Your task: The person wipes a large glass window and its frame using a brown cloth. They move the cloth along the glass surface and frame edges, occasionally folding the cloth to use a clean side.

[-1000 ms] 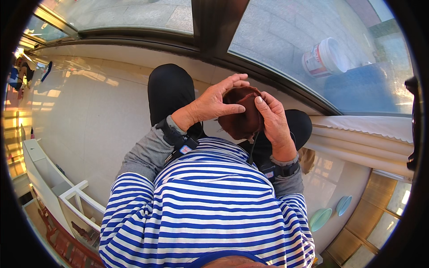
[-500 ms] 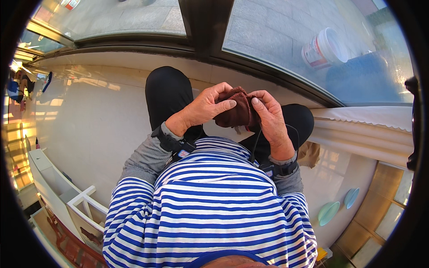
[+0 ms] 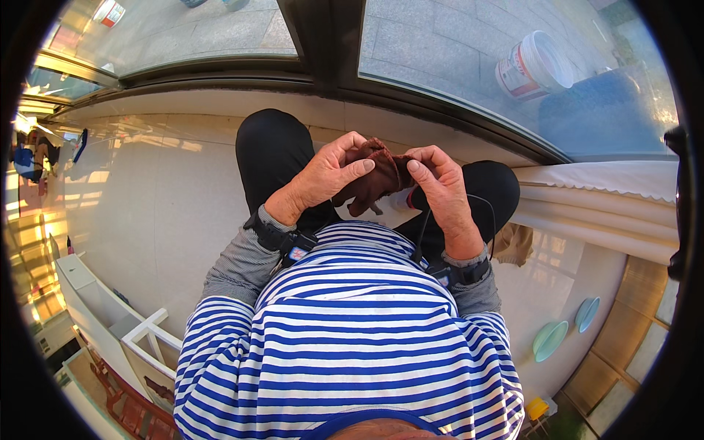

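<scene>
Both hands are raised between my knees, holding a piece of brown cloth [image 3: 372, 183] with a stitched edge. My left hand [image 3: 317, 177] pinches it between thumb and fingers at its upper left part. At the right end of the stitched edge, my right hand [image 3: 444, 192] pinches it the same way. The cloth stretches between the hands, and a loose fold hangs below the left fingers. Behind it, partly hidden, a small red-and-white thing [image 3: 404, 198] shows near my right knee; its kind I cannot make out.
Dark-framed glass [image 3: 330, 51] runs ahead, with a white bucket [image 3: 535, 66] beyond it. A white curtain [image 3: 601, 198] hangs at right, near brown cloth [image 3: 513, 244] on the floor. Two basins, one green [image 3: 550, 342] and one blue [image 3: 587, 314], lie farther back. White furniture [image 3: 95, 293] stands left.
The cloth has shifted and now hangs lower to the left, its stitched edge more drawn out between my hands. More of the red-and-white thing shows behind it. Both hands keep their pinch.
</scene>
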Action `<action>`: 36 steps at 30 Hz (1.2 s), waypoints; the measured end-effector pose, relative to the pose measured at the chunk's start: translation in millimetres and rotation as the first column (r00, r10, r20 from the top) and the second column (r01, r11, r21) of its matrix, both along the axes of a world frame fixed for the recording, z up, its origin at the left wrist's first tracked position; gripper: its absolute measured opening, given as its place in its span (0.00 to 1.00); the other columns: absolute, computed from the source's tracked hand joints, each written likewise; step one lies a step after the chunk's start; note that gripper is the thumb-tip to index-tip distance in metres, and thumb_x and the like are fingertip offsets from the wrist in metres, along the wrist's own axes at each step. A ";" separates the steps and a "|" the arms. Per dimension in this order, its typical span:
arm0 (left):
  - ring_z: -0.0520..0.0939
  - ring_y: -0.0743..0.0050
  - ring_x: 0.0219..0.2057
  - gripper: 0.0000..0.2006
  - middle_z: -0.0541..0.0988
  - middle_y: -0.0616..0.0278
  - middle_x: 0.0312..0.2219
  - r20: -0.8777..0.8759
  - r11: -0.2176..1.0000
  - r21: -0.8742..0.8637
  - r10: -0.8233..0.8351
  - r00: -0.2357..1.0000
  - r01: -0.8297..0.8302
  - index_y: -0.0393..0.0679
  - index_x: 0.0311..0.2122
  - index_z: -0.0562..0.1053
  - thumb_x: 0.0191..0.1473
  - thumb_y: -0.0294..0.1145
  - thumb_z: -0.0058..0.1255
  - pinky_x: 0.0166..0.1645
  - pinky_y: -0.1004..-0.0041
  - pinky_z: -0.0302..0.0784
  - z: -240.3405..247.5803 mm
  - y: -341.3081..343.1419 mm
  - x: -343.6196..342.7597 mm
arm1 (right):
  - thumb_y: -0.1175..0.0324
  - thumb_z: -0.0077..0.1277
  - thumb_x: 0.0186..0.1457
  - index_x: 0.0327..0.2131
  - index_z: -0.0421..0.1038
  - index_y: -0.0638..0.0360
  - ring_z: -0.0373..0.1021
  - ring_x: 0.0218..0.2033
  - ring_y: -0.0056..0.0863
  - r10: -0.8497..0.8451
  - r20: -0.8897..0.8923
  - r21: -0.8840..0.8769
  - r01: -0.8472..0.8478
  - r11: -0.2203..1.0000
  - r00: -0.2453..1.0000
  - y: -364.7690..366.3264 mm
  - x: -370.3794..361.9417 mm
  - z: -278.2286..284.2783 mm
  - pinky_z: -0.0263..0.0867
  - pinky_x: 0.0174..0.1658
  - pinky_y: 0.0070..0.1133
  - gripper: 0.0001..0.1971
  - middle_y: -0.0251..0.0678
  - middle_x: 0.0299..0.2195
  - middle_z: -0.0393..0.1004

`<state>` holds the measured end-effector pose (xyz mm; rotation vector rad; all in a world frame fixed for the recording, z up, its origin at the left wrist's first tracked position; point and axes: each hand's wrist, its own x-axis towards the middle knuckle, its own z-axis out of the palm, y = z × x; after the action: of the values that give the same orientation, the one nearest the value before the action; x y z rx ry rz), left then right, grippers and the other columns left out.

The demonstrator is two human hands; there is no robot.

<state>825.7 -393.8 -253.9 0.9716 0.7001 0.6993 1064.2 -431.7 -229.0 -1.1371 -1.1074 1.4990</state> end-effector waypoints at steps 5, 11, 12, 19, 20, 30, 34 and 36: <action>0.82 0.78 0.45 0.08 0.82 0.63 0.42 -0.113 0.982 0.189 0.027 0.993 -0.006 0.43 0.49 0.73 0.67 0.31 0.52 0.51 0.74 0.80 3.4 0.6 -2.9 | 0.70 0.53 0.68 0.41 0.72 0.62 0.69 0.34 0.12 -0.032 0.076 0.069 0.026 0.997 0.997 -1.1 1.5 7.5 0.68 0.39 0.13 0.05 0.26 0.33 0.75; 0.83 0.80 0.33 0.07 0.83 0.62 0.37 -0.076 0.952 0.279 0.154 0.985 -0.127 0.43 0.48 0.73 0.69 0.32 0.48 0.38 0.78 0.82 11.2 2.9 -11.7 | 0.71 0.52 0.68 0.40 0.71 0.60 0.64 0.32 0.08 -0.154 0.146 0.227 0.118 0.967 0.977 -3.2 13.2 16.1 0.63 0.36 0.10 0.04 0.23 0.31 0.71; 0.83 0.81 0.30 0.07 0.83 0.62 0.35 -0.065 0.947 0.276 0.187 0.980 -0.162 0.43 0.48 0.73 0.70 0.32 0.47 0.34 0.79 0.82 11.8 3.7 -12.8 | 0.71 0.52 0.68 0.40 0.71 0.60 0.64 0.32 0.08 -0.180 0.135 0.225 0.147 0.963 0.974 -3.0 16.2 16.6 0.63 0.36 0.10 0.04 0.22 0.31 0.71; 0.85 0.78 0.35 0.10 0.82 0.61 0.38 0.063 0.925 0.099 0.363 0.930 -0.368 0.41 0.51 0.71 0.71 0.33 0.45 0.35 0.77 0.85 12.3 7.9 -28.3 | 0.73 0.50 0.69 0.42 0.71 0.58 0.64 0.36 0.07 -0.432 -0.104 0.233 0.444 0.865 0.896 -1.1 47.9 11.5 0.62 0.42 0.09 0.02 0.21 0.35 0.72; 0.85 0.77 0.37 0.10 0.82 0.61 0.39 0.071 0.914 0.076 0.393 0.917 -0.398 0.41 0.51 0.71 0.70 0.33 0.45 0.37 0.75 0.86 11.6 9.6 -31.8 | 0.73 0.49 0.69 0.43 0.72 0.58 0.67 0.36 0.09 -0.483 -0.189 0.202 0.515 0.833 0.855 -0.8 55.5 10.3 0.65 0.44 0.11 0.03 0.23 0.36 0.74; 0.79 0.72 0.52 0.14 0.79 0.62 0.49 0.172 0.908 0.036 0.405 0.898 -0.417 0.42 0.58 0.70 0.71 0.32 0.44 0.57 0.68 0.78 11.6 12.1 -61.2 | 0.69 0.50 0.69 0.43 0.74 0.55 0.76 0.40 0.19 -0.651 -0.235 0.198 0.691 0.695 0.722 -12.1 95.2 19.2 0.74 0.45 0.20 0.04 0.30 0.41 0.79; 0.83 0.77 0.44 0.12 0.80 0.62 0.43 0.032 0.930 0.159 0.332 0.943 -0.332 0.42 0.53 0.71 0.71 0.34 0.44 0.46 0.76 0.84 26.7 6.0 -43.5 | 0.66 0.51 0.68 0.39 0.72 0.53 0.69 0.22 0.11 -0.562 -0.017 0.102 0.561 0.821 0.827 -8.5 49.5 22.9 0.60 0.19 0.10 0.04 0.24 0.26 0.75; 0.79 0.85 0.40 0.10 0.79 0.67 0.39 -0.044 0.926 0.207 0.330 0.943 -0.315 0.40 0.51 0.72 0.68 0.30 0.49 0.45 0.82 0.77 32.0 -0.8 -20.4 | 0.67 0.50 0.69 0.39 0.72 0.54 0.67 0.22 0.09 -0.512 -0.059 -0.063 0.509 0.859 0.857 -4.8 17.0 18.4 0.61 0.23 0.11 0.04 0.23 0.26 0.74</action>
<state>805.3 -394.7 -221.9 1.0811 0.8834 1.0406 1081.1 -436.5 -210.6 -1.2744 -0.6467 1.1349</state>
